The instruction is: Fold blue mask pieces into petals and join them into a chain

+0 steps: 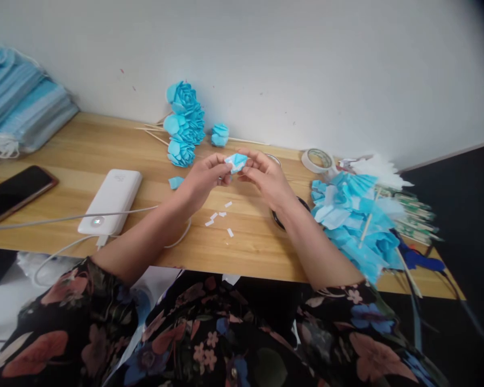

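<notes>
Above the middle of the wooden table, my left hand and my right hand pinch a small folded piece of blue and white fabric from both sides. Both hands are closed on it, fingertips close together. A small blue piece lies just left of my left hand. Below the hands, several tiny white strips are scattered on the wood. Behind them a single blue fabric flower lies on a thin stick, and a bunch of blue flowers on sticks rests against the wall.
A white power bank with a cable and a phone lie at left, below stacked blue face masks. At right are a tape roll, a pile of blue fabric pieces and a blue-handled tool. My right forearm partly covers a black ring.
</notes>
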Available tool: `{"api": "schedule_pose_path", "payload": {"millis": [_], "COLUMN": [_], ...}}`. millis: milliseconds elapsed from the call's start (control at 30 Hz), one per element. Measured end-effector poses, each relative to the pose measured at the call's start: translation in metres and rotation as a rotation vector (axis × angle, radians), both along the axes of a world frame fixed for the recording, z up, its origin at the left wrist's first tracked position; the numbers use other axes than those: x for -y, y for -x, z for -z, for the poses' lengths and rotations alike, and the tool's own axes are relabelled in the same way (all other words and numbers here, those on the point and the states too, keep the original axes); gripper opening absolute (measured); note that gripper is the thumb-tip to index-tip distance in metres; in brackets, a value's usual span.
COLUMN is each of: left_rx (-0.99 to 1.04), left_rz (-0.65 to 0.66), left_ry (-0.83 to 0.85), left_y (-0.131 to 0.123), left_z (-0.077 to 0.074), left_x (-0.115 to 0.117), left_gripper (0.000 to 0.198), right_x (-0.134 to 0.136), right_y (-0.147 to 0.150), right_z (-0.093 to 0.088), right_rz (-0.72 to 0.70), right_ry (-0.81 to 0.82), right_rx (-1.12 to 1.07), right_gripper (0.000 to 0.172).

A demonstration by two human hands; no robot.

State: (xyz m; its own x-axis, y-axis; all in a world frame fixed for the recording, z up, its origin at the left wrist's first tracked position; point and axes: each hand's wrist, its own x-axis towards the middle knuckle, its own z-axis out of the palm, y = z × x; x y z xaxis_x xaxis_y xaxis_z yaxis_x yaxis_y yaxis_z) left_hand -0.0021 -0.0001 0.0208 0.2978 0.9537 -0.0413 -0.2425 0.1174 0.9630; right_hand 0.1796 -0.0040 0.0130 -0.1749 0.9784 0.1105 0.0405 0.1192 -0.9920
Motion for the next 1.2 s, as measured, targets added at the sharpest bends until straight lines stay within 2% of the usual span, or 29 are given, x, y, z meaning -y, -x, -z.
{"api": "schedule_pose_path", "payload": {"millis": [200, 367, 500, 567, 700, 833, 1200], "left_rx": [-0.050, -0.233, -0.333, -0.346, -0.339, -0.314, -0.332], "left_rz": [0.013, 0.047, -0.012, -0.043, -0.090, -0.077, -0.037], "left_ry": [0.073, -0.084, -0.182, -0.194, -0.221, -0.232, -0.235], "left_y": [0.004, 0.004, 0.005, 0.005, 0.005, 0.005, 0.004], "left_z": [0.004, 0.007, 0.011, 0.012, 0.013, 0.014, 0.013], "left_x": [0.004, 0.005, 0.004, 0.003, 0.002, 0.003, 0.004], "left_gripper": [0.020, 0.014, 0.012, 0.011, 0.014, 0.013, 0.011], "right_x": [0.001, 0.007, 0.011, 0.016, 0.028, 0.033, 0.031], "right_y": [-0.004, 0.000, 0.001, 0.001, 0.004, 0.009, 0.009], "right_z": [0.005, 0.013, 0.014, 0.010, 0.002, 0.003, 0.008], "right_rz": [0.048, 0.092, 0.108, 0.170, 0.289, 0.269, 0.300], "right_ry": [-0.127, -0.169, -0.183, -0.234, -0.421, -0.540, -0.532], "right_rx": [0.086, 0.165, 0.183, 0.197, 0.435, 0.669, 0.689], "right_gripper": [0.043, 0.044, 0.039, 0.032, 0.012, 0.014, 0.010]}}
